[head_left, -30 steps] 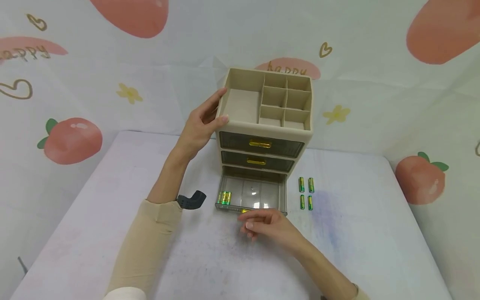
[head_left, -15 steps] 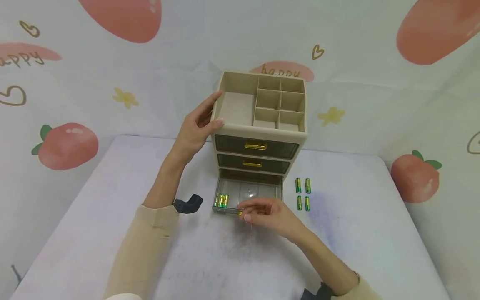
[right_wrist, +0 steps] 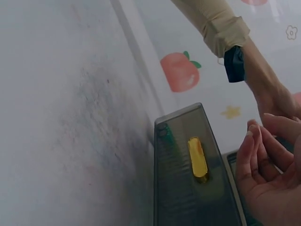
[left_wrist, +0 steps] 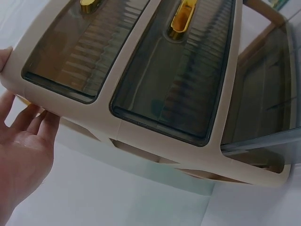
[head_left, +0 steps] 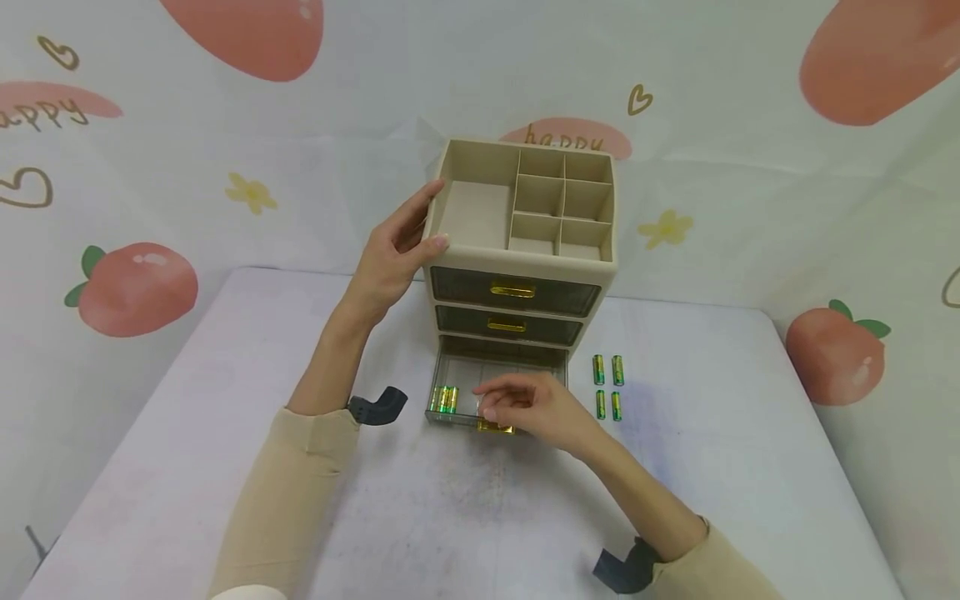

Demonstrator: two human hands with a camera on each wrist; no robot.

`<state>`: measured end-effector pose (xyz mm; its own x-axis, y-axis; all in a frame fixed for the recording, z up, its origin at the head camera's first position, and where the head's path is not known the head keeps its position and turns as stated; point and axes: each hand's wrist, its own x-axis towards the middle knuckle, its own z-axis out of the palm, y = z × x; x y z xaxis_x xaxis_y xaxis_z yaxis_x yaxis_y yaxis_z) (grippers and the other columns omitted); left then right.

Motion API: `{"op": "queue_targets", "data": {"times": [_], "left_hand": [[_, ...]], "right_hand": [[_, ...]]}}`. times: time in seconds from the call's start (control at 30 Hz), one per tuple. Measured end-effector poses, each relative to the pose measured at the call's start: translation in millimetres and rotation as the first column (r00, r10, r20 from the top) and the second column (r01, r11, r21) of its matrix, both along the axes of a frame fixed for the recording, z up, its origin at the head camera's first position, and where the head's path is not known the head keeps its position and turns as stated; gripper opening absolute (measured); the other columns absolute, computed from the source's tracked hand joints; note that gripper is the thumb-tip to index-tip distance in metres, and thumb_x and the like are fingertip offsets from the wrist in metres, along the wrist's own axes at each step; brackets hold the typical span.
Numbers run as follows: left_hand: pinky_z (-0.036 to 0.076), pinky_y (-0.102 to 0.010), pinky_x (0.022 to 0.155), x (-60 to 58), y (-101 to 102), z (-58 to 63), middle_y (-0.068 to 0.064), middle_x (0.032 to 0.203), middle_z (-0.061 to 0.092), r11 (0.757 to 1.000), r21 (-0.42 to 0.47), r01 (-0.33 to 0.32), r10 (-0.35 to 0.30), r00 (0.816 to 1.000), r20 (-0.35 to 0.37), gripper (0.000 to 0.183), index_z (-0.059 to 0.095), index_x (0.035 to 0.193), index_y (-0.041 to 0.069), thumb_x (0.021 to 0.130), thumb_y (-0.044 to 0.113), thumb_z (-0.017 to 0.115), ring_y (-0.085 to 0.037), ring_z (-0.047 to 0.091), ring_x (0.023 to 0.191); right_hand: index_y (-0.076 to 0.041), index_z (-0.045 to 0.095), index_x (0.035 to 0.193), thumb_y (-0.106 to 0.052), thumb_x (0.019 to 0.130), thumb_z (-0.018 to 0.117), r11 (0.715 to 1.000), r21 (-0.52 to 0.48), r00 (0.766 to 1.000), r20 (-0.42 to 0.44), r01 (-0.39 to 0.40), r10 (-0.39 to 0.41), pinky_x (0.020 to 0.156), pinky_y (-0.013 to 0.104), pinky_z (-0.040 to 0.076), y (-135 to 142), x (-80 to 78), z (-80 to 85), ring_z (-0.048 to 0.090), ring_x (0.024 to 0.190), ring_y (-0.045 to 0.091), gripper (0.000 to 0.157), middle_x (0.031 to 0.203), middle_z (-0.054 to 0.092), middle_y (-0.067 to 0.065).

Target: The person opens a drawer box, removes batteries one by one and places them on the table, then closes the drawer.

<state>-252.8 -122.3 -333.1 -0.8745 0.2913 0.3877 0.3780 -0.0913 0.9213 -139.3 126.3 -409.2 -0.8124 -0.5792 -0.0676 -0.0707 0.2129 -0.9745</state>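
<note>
My left hand [head_left: 390,258] holds the upper left side of a beige desktop drawer organizer [head_left: 517,258], thumb at the front corner of its rim. In the left wrist view, the fingers of the left hand [left_wrist: 28,136] bend against its side wall. The clear bottom drawer [head_left: 442,367] is pulled out, with green-and-gold batteries [head_left: 445,400] standing side by side in its front left. Above the drawer's front hovers my right hand [head_left: 536,408], fingers loosely bent and nothing between them. Just below it shows the gold handle [head_left: 496,427]; the hand hides part of the drawer.
Several batteries [head_left: 608,387] lie in two short rows on the white tabletop [head_left: 712,450], right of the organizer. Two upper drawers [head_left: 513,291] are closed. The organizer's top has open compartments [head_left: 562,200]. A printed cloth [head_left: 337,125] hangs close behind.
My right hand has moved from in front of the drawer handle up and back over the drawer, uncovering more of the handle. My left hand keeps its hold on the organizer.
</note>
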Motion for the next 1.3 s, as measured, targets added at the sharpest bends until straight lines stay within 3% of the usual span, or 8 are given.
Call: {"op": "queue_targets", "data": {"times": [0.23, 0.57, 0.83, 1.13, 1.3], "left_hand": [[0.040, -0.036, 0.108, -0.5, -1, -0.8, -0.007, 0.158, 0.036, 1.000, 0.009, 0.009, -0.009, 1.000, -0.025, 0.062, 0.040, 0.153, 0.018, 0.096, 0.007, 0.063, -0.025, 0.041, 0.140], [0.038, -0.037, 0.111, 0.1, 0, 0.3, -0.007, 0.159, 0.034, 1.000, 0.002, 0.007, -0.007, 1.000, -0.030, 0.062, 0.039, 0.154, 0.017, 0.097, 0.006, 0.061, -0.024, 0.039, 0.142], [0.038, -0.039, 0.111, 2.3, 0, 1.6, -0.006, 0.159, 0.034, 1.000, -0.001, 0.003, -0.003, 1.000, -0.015, 0.063, 0.038, 0.154, 0.018, 0.097, 0.006, 0.062, -0.023, 0.039, 0.141], [0.037, -0.038, 0.111, -0.3, 0, -1.2, -0.011, 0.159, 0.032, 1.000, 0.005, 0.012, -0.012, 1.000, -0.004, 0.065, 0.035, 0.155, 0.013, 0.096, 0.003, 0.060, -0.027, 0.037, 0.143], [0.038, -0.037, 0.110, -1.8, -1, -0.8, -0.009, 0.158, 0.035, 1.000, 0.006, 0.007, -0.007, 1.000, -0.010, 0.064, 0.038, 0.154, 0.017, 0.096, 0.005, 0.062, -0.024, 0.039, 0.141]], "right_hand": [[-0.004, 0.070, 0.120, -0.008, 0.091, 0.070, 1.000, 0.017, 1.000, 0.004, -0.001, 0.001, 0.076, 0.027, 0.056, -8, -10.0, -1.4, 0.067, 0.088, 0.026, 0.029, 0.097, 0.071, 0.007], [-0.006, 0.069, 0.122, -0.018, 0.092, 0.072, 0.994, 0.107, 0.998, -0.059, 0.001, 0.006, 0.076, 0.033, 0.057, -14, -21.7, -7.5, 0.068, 0.083, 0.023, 0.033, 0.094, 0.071, 0.002], [-0.002, 0.064, 0.127, -0.019, 0.091, 0.074, 0.989, 0.149, 0.998, -0.054, -0.016, 0.024, 0.072, 0.027, 0.055, -22, -29.3, -13.2, 0.068, 0.082, 0.016, 0.041, 0.094, 0.071, -0.001], [0.001, 0.060, 0.129, -0.013, 0.089, 0.075, 0.980, 0.189, 0.996, -0.042, -0.068, 0.077, 0.073, 0.025, 0.053, -28, -34.3, -22.8, 0.067, 0.082, 0.013, 0.044, 0.094, 0.072, 0.002], [0.002, 0.058, 0.129, -0.013, 0.088, 0.077, 0.966, 0.238, 0.993, -0.035, -0.105, 0.117, 0.076, 0.024, 0.054, -33, -40.5, -28.5, 0.069, 0.084, 0.010, 0.048, 0.094, 0.072, 0.000]]}}
